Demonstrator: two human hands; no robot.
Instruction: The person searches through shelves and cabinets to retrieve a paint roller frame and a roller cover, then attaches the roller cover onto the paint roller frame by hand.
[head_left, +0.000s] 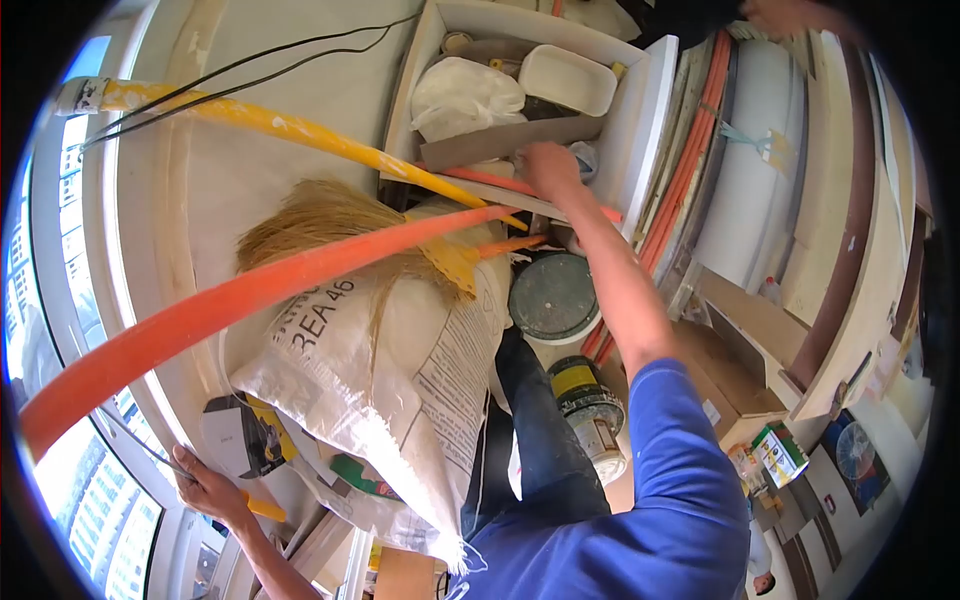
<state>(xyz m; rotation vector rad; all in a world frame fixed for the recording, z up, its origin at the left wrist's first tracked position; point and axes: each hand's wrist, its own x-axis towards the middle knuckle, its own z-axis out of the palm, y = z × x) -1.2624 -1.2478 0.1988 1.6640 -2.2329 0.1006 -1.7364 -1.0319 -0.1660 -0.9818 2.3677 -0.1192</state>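
My right hand (550, 172) reaches into a white open box (650, 100), its fingers curled by the edge of a grey-brown strip (510, 142). Whatever lies between those fingers is hidden. Around it in the box are a white plastic bag (468, 98) and a white tray (567, 80). Low at the left, beside the window, my left hand (208, 487) is closed around a thin grey rod-like tool (145, 447). A yellow piece (265, 505) shows behind that hand; I cannot tell whether it belongs to the tool.
An orange pole (260, 285) and a yellow pole (270, 122) cross before me. A straw broom (320, 225) lies on a white sack (400, 350). A lidded bucket (555, 297) and paint-stained cans (590, 410) stand near my legs. Rolled sheeting (755, 170) and orange pipes (690, 150) lie right. Another person's hand (800, 15) appears above.
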